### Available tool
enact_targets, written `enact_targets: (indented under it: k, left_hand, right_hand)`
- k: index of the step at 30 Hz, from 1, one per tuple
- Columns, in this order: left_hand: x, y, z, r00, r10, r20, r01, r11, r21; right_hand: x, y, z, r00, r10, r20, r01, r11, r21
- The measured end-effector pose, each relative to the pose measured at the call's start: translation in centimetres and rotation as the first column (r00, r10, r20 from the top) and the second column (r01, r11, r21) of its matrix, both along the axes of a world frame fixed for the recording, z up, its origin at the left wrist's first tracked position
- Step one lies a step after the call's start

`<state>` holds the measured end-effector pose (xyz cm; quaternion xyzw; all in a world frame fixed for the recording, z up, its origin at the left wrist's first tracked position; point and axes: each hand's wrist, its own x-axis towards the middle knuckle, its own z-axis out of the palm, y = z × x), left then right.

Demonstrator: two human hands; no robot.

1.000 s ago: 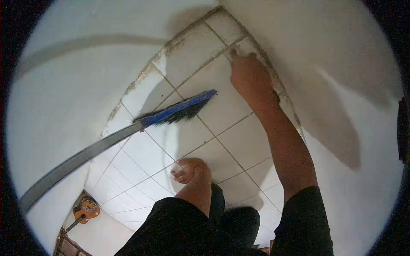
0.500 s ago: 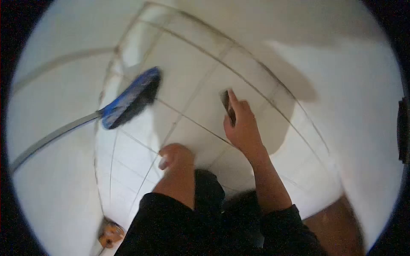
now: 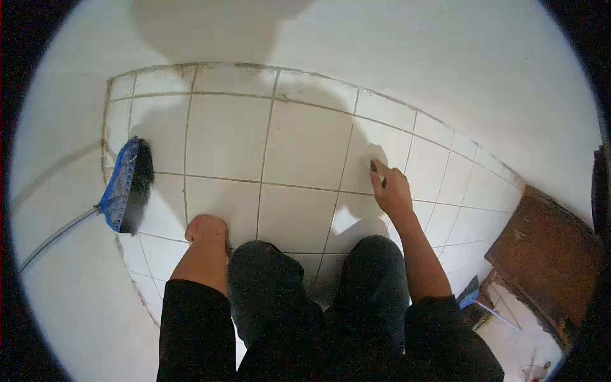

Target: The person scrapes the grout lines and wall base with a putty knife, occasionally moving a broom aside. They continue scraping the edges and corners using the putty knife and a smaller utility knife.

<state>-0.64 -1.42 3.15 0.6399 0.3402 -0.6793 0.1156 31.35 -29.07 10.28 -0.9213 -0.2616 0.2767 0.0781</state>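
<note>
My right hand (image 3: pixel 393 190) is closed around a small dark object (image 3: pixel 373 167), held above the white tiled floor (image 3: pixel 299 143); what the object is cannot be made out. My left hand (image 3: pixel 207 229) hangs low over the tiles beside my left knee, its fingers curled and mostly hidden. To its upper left, a broom (image 3: pixel 121 184) with a blue head and black bristles leans in the corner, touched by neither hand.
White walls (image 3: pixel 382 44) border the tiles, with dark grime along the joint. A brown wooden door (image 3: pixel 541 245) is at the right. Beside it lies another blue brush (image 3: pixel 470 299). My bent knees (image 3: pixel 267 280) are at the bottom.
The view has turned and shifted, so the broom appears farther left and the door shows more. My right hand now appears farther right, still holding the dark object; my left hand appears farther left.
</note>
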Motion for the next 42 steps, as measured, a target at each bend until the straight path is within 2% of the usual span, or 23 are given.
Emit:
enact_targets:
  k: [2,4,6,9,10,11,12,13,17,20,22,24,26,27,29,30,32,33,34,36,38,40,42]
  left_hand:
    - [0.5,0.2,0.5,0.999,0.027,-0.027,-0.027,0.999,-0.02]
    - [1.3,0.6,1.1,0.997,0.04,-0.064,-0.043,0.998,-0.041]
    - [1.4,0.5,1.0,0.993,0.061,-0.099,-0.068,0.995,-0.066]
    - [0.6,0.4,0.8,0.99,0.112,-0.087,-0.116,0.993,-0.033]
    - [0.8,0.2,1.3,0.992,0.121,-0.036,-0.12,0.993,0.007]
    - [1.1,0.3,1.6,0.992,0.126,0.024,-0.128,0.991,0.049]
    - [1.0,0.6,1.3,0.99,0.14,0.027,-0.141,0.989,0.051]
    - [0.9,0.7,0.8,0.984,0.176,0.011,-0.177,0.983,0.056]
    - [1.1,1.1,-0.3,0.942,0.318,-0.106,-0.31,0.947,0.081]
    - [0.7,1.1,-0.5,0.964,0.231,-0.133,-0.235,0.972,-0.021]
    - [1.0,1.0,0.8,0.963,0.259,-0.076,-0.256,0.966,0.04]
    - [1.1,1.1,1.1,0.957,0.288,-0.011,-0.286,0.954,0.09]
    - [1.3,1.8,0.6,0.912,0.39,-0.128,-0.391,0.92,0.019]
    - [1.1,1.4,0.8,0.904,0.408,-0.129,-0.41,0.912,0.013]
    - [1.2,0.7,1.8,0.945,0.315,0.092,-0.327,0.932,0.159]
    - [0.8,0.9,0.7,0.942,0.322,0.09,-0.333,0.93,0.154]
    - [0.6,1.8,-1.6,0.879,0.401,-0.259,-0.426,0.903,-0.046]
    - [0.5,1.6,-1.4,0.877,0.404,-0.261,-0.429,0.902,-0.045]
    - [1.1,1.7,0.5,0.918,0.356,-0.176,-0.37,0.928,-0.052]
    - [1.4,2.1,1.6,0.948,0.308,-0.082,-0.313,0.949,-0.049]
    - [1.0,2.7,1.3,0.94,0.315,-0.13,-0.325,0.943,-0.069]
    - [0.3,2.8,0.7,0.925,0.329,-0.189,-0.351,0.932,-0.095]
    - [-0.1,2.3,-0.4,0.914,0.321,-0.248,-0.358,0.926,-0.122]
  right_hand:
    - [0.3,1.9,-1.2,0.989,0.149,0.017,-0.146,0.985,-0.091]
    - [0.3,5.3,-2.8,0.977,0.212,0.035,-0.208,0.974,-0.09]
    - [1.0,9.7,-3.5,0.906,0.376,0.193,-0.366,0.927,-0.086]
    - [2.7,14.2,-5.3,0.869,0.416,0.267,-0.424,0.905,-0.028]
    - [2.2,14.6,-5.2,0.866,0.429,0.259,-0.438,0.898,-0.021]
    - [1.5,14.5,-4.5,0.916,0.369,0.158,-0.359,0.929,-0.092]
    - [0.8,14.2,-3.7,0.954,0.294,0.067,-0.279,0.944,-0.174]
    - [-0.4,13.8,-2.7,0.95,0.311,0.001,-0.305,0.931,-0.203]
    - [-1.6,14.5,-2.8,0.925,0.379,0.011,-0.369,0.907,-0.202]
    - [0.8,18.8,-4.3,0.852,0.513,0.106,-0.504,0.858,-0.102]
    - [1.5,20.3,-4.6,0.801,0.589,0.109,-0.588,0.808,-0.046]
    - [0.9,19.2,-3.1,0.78,0.617,0.109,-0.608,0.787,-0.106]
    - [0.0,17.5,-2.1,0.798,0.593,0.105,-0.561,0.796,-0.229]
    - [0.0,17.4,-1.5,0.793,0.609,0.019,-0.59,0.775,-0.226]
    - [0.0,18.3,-2.2,0.778,0.626,0.05,-0.605,0.768,-0.209]
    - [0.2,18.9,-2.7,0.777,0.625,0.08,-0.604,0.775,-0.188]
    - [-0.1,21.7,-2.7,0.764,0.64,0.076,-0.628,0.766,-0.14]
    - [0.0,22.6,-3.2,0.792,0.601,0.106,-0.593,0.799,-0.103]
    - [-0.1,23.0,-3.6,0.818,0.559,0.134,-0.555,0.829,-0.066]
    - [0.9,20.7,-4.5,0.771,0.617,0.158,-0.61,0.787,-0.096]
    - [0.5,19.4,-3.1,0.712,0.679,0.179,-0.667,0.733,-0.131]
    - [-0.3,19.1,-0.5,0.804,0.593,0.037,-0.572,0.789,-0.225]
    - [0.4,19.4,-2.3,0.759,0.65,0.042,-0.628,0.748,-0.213]
